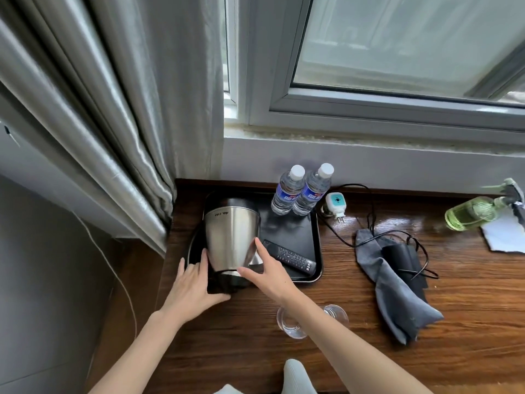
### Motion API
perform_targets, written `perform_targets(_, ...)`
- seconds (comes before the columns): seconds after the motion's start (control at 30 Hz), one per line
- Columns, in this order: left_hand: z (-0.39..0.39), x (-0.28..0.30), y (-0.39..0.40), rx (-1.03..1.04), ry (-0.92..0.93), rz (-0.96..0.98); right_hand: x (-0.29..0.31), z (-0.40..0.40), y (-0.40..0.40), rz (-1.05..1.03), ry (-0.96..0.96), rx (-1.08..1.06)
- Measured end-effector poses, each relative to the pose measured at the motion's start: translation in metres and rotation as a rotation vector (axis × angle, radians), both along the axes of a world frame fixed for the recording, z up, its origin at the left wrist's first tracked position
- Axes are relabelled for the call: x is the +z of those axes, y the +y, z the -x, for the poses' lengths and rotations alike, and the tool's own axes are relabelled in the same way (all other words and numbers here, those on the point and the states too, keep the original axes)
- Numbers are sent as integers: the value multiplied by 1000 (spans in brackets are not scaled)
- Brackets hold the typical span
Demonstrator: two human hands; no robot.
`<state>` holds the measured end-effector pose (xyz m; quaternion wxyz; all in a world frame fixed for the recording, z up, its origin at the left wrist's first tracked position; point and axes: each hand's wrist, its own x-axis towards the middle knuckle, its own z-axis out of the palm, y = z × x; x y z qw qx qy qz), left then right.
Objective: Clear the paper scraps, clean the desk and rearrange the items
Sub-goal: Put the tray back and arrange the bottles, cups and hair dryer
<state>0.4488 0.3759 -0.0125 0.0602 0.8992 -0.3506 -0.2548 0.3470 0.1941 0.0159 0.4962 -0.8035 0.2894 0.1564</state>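
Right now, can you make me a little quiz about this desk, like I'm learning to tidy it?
1. How many bottles stand on the tray?
2. True or false: the remote lies on the tray.
3. Which thing do both hands touch: A kettle, B cloth, C sprayer?

Key: 1. Two. 2. True. 3. A; the left hand and right hand are on it.

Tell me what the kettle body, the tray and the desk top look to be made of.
Kettle: brushed stainless steel, by its silvery sheen and soft reflections; lid and base look like black plastic. Tray: black with a smooth, slightly glossy surface, probably plastic or lacquer. Desk: dark brown with wood grain and a glossy, reflective finish; whether solid wood or veneer, I cannot tell.
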Motion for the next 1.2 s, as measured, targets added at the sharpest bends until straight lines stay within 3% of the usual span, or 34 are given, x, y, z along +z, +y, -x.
perform_targets(0.3, -32, 73, -53, 268, -47, 135, 40, -34, -35, 190, -78, -20)
perform_targets(0.6, -84, 73, -67, 514, 131, 144, 39, -88, -42, 80, -86, -73)
perform_targets(0.73, -91, 74, -82, 541, 182, 179, 31, -99, -49, 24, -99, -175)
perform_targets(0.93, -96, 64, -102, 577, 116, 237, 19, -110, -62, -88, -149, -295)
perform_targets(1.2, -105, 61, -99, 515, 32, 230, 9, -114, -62, -51, -166, -315)
